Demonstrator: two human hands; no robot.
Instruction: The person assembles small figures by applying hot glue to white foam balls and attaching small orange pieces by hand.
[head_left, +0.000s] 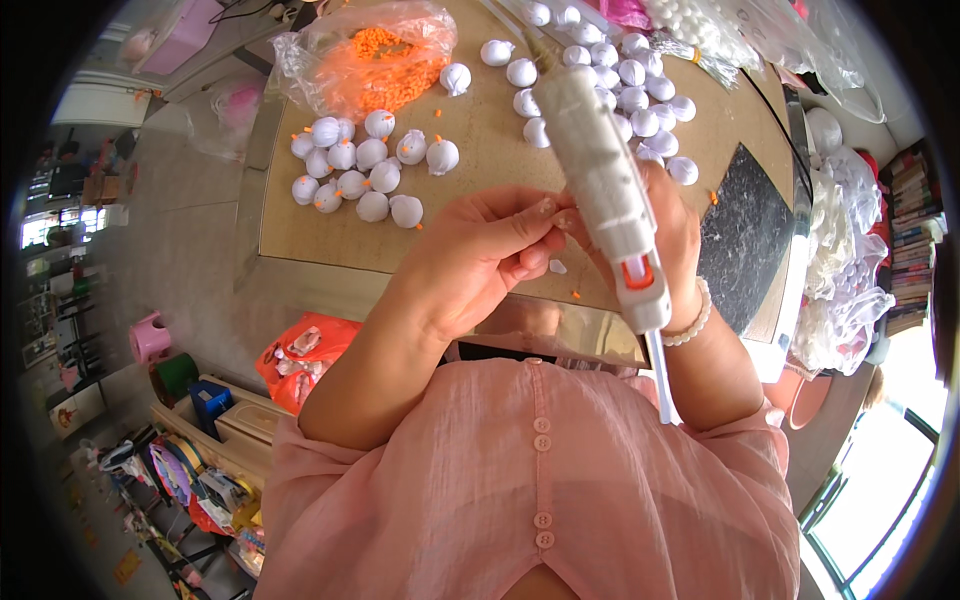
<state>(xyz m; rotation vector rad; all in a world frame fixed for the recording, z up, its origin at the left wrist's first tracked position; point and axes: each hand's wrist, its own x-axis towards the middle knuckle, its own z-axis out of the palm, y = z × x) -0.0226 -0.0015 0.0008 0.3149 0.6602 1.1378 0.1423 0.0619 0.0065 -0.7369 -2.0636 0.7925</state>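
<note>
My right hand (679, 232) is wrapped around a white hot glue gun (604, 165), its nozzle pointing away from me. A clear glue stick (658, 375) sticks out of its rear end. My left hand (476, 251) has its thumb and fingertips pinched together, meeting the right fingertips beside the gun. Whether something small sits between them is hidden. Whitish specks are on the fingertips. Left of the hands lie several white cloth-wrapped balls (371, 154) with small orange tips and drawn marks. Beyond the gun are many white balls (632, 99) where I see no orange tips.
A clear plastic bag (300, 56) of orange bits (397, 90) lies at the far left of the table (337, 244). A black speckled sheet (746, 240) is at the right, near a black cord (780, 131). A red bag (307, 352) stands below the table's left edge.
</note>
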